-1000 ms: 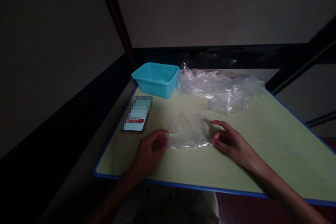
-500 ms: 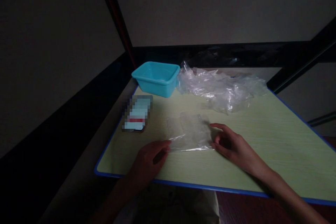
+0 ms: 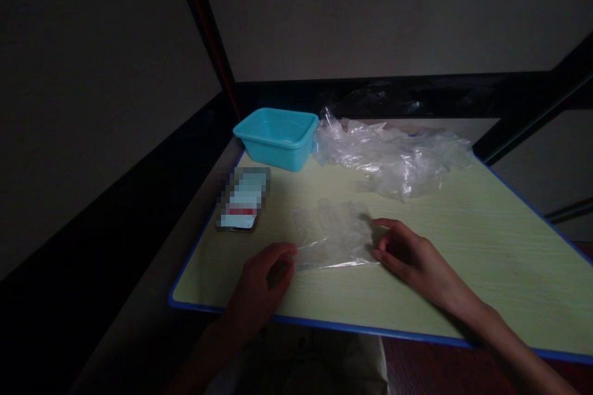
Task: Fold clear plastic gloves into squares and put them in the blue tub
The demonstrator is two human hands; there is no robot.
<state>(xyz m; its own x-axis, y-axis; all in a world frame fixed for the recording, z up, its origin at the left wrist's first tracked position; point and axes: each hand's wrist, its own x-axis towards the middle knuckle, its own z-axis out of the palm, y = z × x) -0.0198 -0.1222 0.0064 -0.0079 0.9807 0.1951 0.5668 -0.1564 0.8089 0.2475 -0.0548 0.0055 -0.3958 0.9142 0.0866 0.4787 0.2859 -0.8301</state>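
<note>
A clear plastic bag (image 3: pixel 333 237) lies flat on the table between my two hands, its near edge catching the light. My left hand (image 3: pixel 262 281) is beside the bag's near left corner, thumb and forefinger parted and nothing visible between them. At the opposite side, my right hand (image 3: pixel 412 259) rests with its forefinger stretched along the bag's right edge. Its thumb tip meets the near right corner, and a gap shows between thumb and forefinger. The other fingers of both hands are mostly hidden.
A heap of crumpled clear plastic bags (image 3: pixel 398 163) covers the back of the table (image 3: pixel 486 247). Left of it stands a turquoise plastic basin (image 3: pixel 278 151). A blurred-out phone (image 3: pixel 244 199) lies near the left edge. Walls rise behind and to the left.
My left hand has drawn slightly left, off the bag's corner, and its fingers have parted a little. The right hand and the bag are almost unmoved.
</note>
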